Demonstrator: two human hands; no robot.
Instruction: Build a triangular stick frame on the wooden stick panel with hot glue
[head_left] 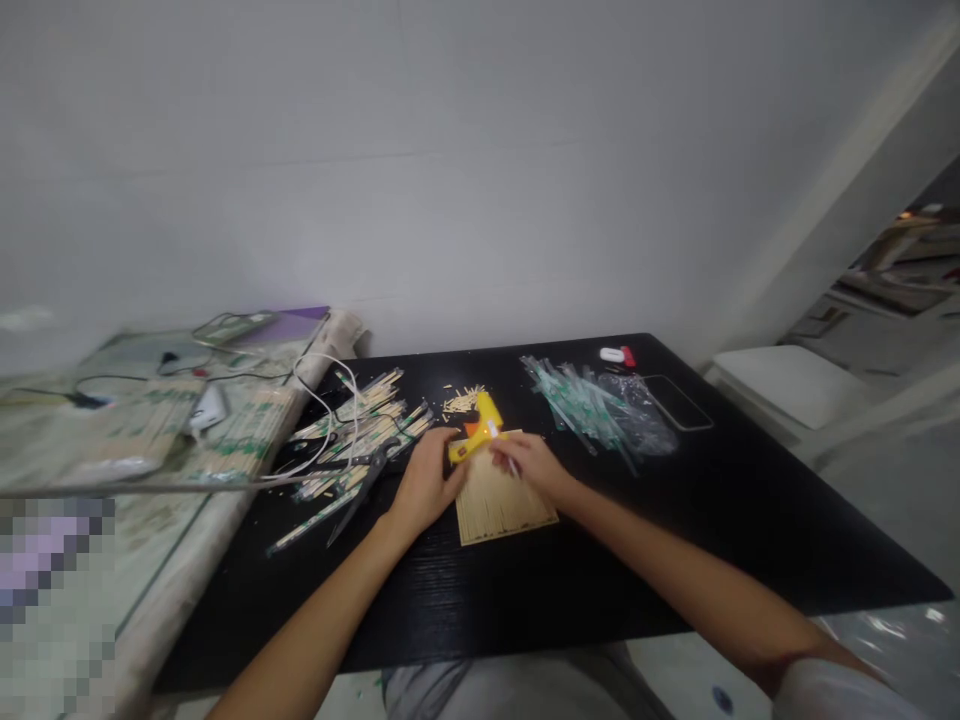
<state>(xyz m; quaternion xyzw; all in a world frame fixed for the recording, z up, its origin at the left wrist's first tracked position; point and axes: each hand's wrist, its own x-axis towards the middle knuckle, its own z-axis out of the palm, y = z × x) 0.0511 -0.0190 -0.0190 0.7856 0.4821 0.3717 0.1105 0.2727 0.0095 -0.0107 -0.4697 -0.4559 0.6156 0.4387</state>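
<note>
My left hand (425,483) is wrapped round the handle of a yellow and orange glue gun (480,425), its nozzle pointing down to the left. Beneath it lies a flat panel of wooden sticks (501,500) on the black table (675,520). My right hand (529,462) rests on the panel's upper edge, fingers pinched on a thin stick that is hard to make out. A white cable (319,395) runs from the gun's side toward the left.
Loose wooden sticks and wrapped chopsticks (360,430) lie left of my hands, with scissors (364,490) among them. Empty plastic wrappers (600,405) and a red-and-white object (616,355) sit at the back right. A cluttered surface (150,420) adjoins the table's left edge. A white wall stands behind.
</note>
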